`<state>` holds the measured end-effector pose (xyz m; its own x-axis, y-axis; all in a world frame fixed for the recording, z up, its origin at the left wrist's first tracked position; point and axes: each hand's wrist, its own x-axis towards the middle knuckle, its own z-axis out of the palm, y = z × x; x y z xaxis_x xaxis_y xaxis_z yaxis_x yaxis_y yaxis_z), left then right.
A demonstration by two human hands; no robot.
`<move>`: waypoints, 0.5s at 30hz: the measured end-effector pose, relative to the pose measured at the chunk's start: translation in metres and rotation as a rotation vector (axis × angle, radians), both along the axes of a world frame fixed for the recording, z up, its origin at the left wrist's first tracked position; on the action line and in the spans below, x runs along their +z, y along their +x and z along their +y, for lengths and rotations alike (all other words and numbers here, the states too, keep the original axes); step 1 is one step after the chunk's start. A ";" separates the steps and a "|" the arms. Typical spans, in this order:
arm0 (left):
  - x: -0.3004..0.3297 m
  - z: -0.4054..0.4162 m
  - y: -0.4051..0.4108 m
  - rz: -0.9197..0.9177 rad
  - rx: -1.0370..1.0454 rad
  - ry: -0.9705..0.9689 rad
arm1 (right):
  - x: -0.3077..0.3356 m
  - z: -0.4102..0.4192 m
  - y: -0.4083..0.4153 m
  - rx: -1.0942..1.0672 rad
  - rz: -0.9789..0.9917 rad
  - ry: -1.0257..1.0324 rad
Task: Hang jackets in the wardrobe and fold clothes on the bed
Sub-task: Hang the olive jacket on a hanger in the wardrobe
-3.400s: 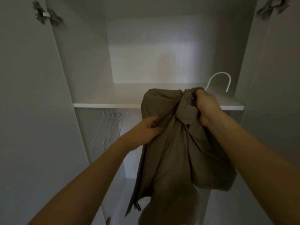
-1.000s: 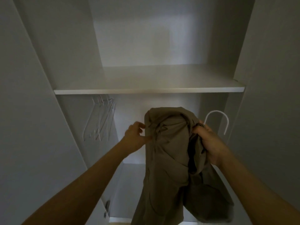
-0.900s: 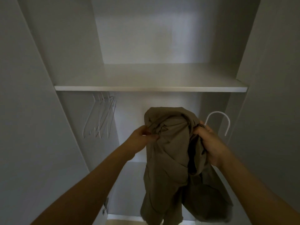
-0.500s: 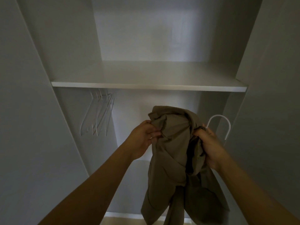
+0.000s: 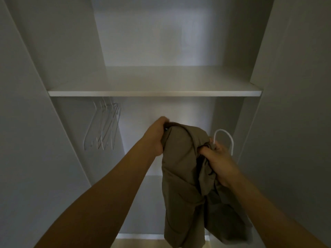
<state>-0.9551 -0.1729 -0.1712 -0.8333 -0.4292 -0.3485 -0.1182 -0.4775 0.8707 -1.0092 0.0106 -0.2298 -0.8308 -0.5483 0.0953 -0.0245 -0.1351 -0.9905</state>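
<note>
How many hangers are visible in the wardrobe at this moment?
About 5, inexact. One hanger is in the right hand with the jacket; roughly four spare hangers hang bunched under the shelf at left, overlapping, so some may be hidden.

left hand (image 5: pixel 157 136): raised, grip curled closed | right hand (image 5: pixel 219 161): lower, grip clenched | both forearms extended

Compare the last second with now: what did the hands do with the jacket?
The left hand moved up from the brown jacket's front edge to its top left corner and now grips it there, fingers curled over the fabric. The right hand kept its grip on the bunched collar beside the white hanger hook. The empty hangers under the shelf did not move.
</note>
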 end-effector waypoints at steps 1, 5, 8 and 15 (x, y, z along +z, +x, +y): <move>0.000 0.001 -0.002 -0.007 0.017 -0.047 | -0.001 0.001 0.001 0.016 -0.024 -0.005; 0.009 -0.024 0.000 0.137 0.100 -0.233 | -0.003 0.016 -0.007 0.047 -0.141 -0.104; 0.026 -0.056 0.019 0.116 -0.295 -0.590 | -0.005 0.031 -0.016 0.005 -0.210 -0.182; 0.040 -0.018 0.025 0.122 -0.811 -0.946 | 0.009 0.016 -0.006 0.112 -0.066 -0.172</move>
